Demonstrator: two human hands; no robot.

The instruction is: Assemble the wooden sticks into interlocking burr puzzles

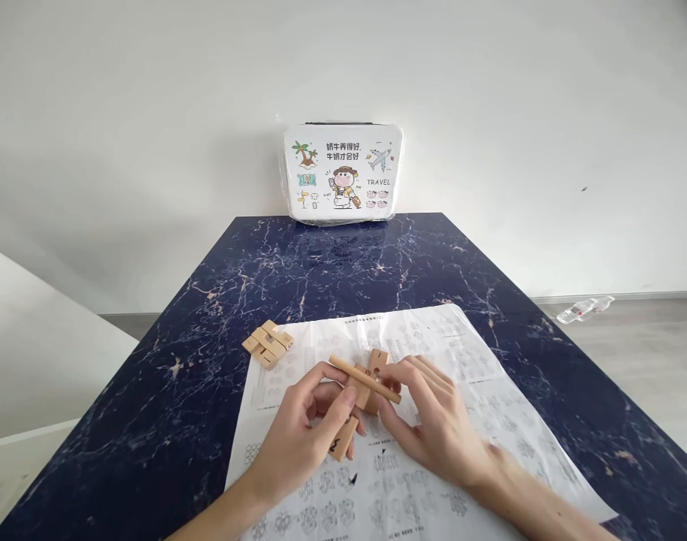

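My left hand is closed around notched wooden puzzle pieces, which cross each other and carry dark ink marks. Across their top lies a slim wooden rod, slanting down to the right. The thumb and index finger of my right hand pinch the rod near its right end, close beside the blocks. Parts of the pieces are hidden behind my left fingers. To the left, an interlocked set of wooden pieces rests at the paper's upper left corner.
A creased white instruction sheet with printed puzzle drawings lies under my hands on the dark blue marbled table. At the far edge stands a white cartoon-printed case against the wall. Clear plastic lies on the floor at right.
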